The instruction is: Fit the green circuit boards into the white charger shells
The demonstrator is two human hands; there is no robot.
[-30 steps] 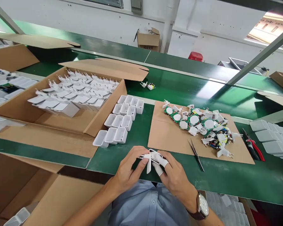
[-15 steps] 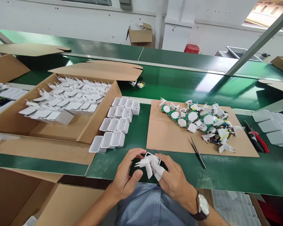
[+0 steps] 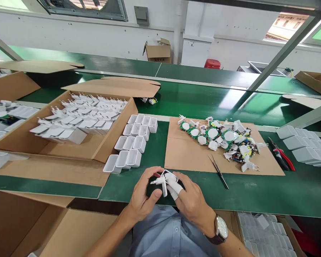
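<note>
Near the green tabletop's (image 3: 251, 196) front edge, the right hand (image 3: 191, 196) pinches a white plastic two-pin plug casing (image 3: 163, 184) — long axis roughly sideways, pins pointing left — beside the loosely curled, parted left hand (image 3: 143, 196).

Open cardboard box (image 3: 158, 51) by back wall: one line of dark Chinese print low on the front, last two characters look like 专用, the ones ahead too blurred to read. Wristwatch (image 3: 221, 227): marks on the pale dial, too small to make out. Nothing else legible.
</note>
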